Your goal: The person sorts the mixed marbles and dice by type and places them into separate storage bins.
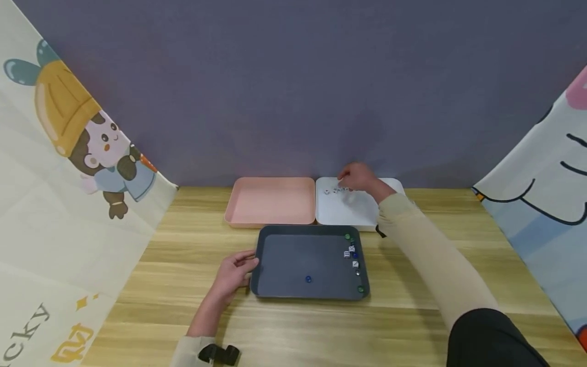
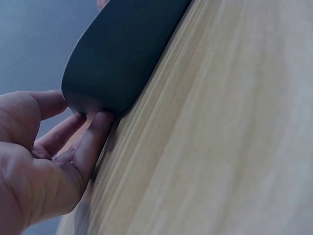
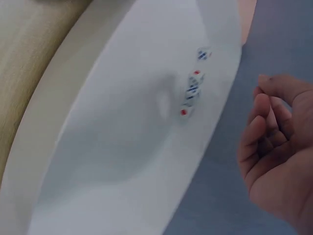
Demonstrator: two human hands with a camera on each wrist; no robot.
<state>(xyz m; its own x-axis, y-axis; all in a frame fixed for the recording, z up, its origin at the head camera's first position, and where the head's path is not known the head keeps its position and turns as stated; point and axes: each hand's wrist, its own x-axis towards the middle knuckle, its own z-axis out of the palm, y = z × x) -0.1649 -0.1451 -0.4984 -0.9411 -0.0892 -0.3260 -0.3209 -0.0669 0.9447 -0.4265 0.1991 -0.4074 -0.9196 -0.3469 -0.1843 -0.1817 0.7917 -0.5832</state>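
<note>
My left hand (image 1: 233, 272) holds the left edge of a dark grey tray (image 1: 284, 255); in the left wrist view its thumb and fingertips grip the tray's end. My right hand (image 1: 359, 179) is over the far part of a white tray (image 1: 339, 211). Its fingers (image 3: 257, 129) are loosely curled, thumb tip close to the index finger, with nothing visible between them. Several small white dice (image 3: 193, 88) with red and blue pips lie in a row on the white tray. More white dice (image 1: 355, 264) sit along the grey tray's right side, among green and blue glassy pieces (image 1: 361, 289).
A pink tray (image 1: 272, 204) stands left of the white one, both behind the grey tray on a wood-grain table (image 1: 183, 265). One blue piece (image 1: 309, 279) lies apart near the grey tray's front. A dark backdrop (image 1: 293, 92) rises behind, with printed cloths at both sides.
</note>
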